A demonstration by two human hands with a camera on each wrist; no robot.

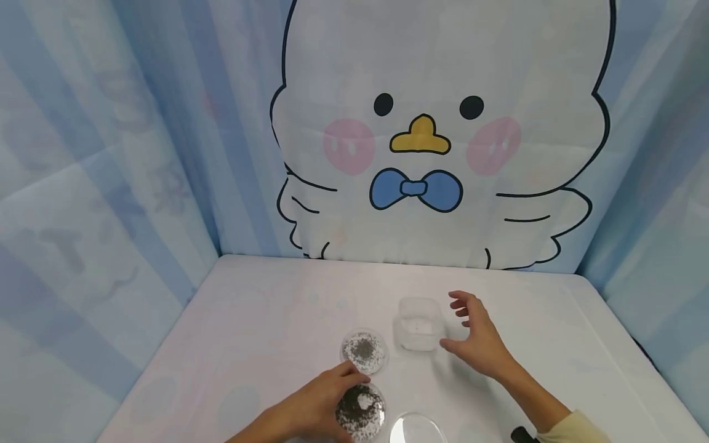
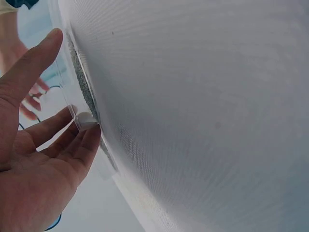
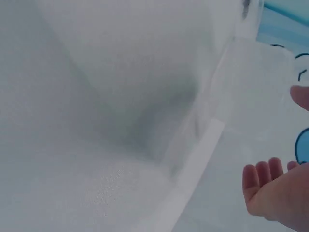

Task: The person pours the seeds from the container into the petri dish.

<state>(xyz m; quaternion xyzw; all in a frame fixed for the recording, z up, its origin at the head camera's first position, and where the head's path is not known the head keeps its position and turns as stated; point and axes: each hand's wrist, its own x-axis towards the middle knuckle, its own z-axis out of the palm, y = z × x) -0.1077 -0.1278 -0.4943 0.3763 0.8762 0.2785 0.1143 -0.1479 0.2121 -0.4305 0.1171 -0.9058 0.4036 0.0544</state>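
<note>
In the head view, my left hand (image 1: 316,403) grips the nearer of two round transparent tubs (image 1: 361,418) by its sides. Dark and white grains show inside this tub. Seen from the left wrist, the thumb lies at one end of the tub (image 2: 83,84) and the fingers of the left hand (image 2: 46,166) at the other. Just behind it stands the second round tub (image 1: 364,352), with grey and white grains. My right hand (image 1: 479,344), fingers spread and holding nothing, is beside a squarish transparent container (image 1: 420,326). The right wrist view shows that container (image 3: 256,87) too.
A round transparent lid or dish (image 1: 418,431) lies at the front, right of the tubs. The white table (image 1: 266,320) meets a curtain (image 1: 432,234) with a cartoon bird at the back. More curtains hang on both sides.
</note>
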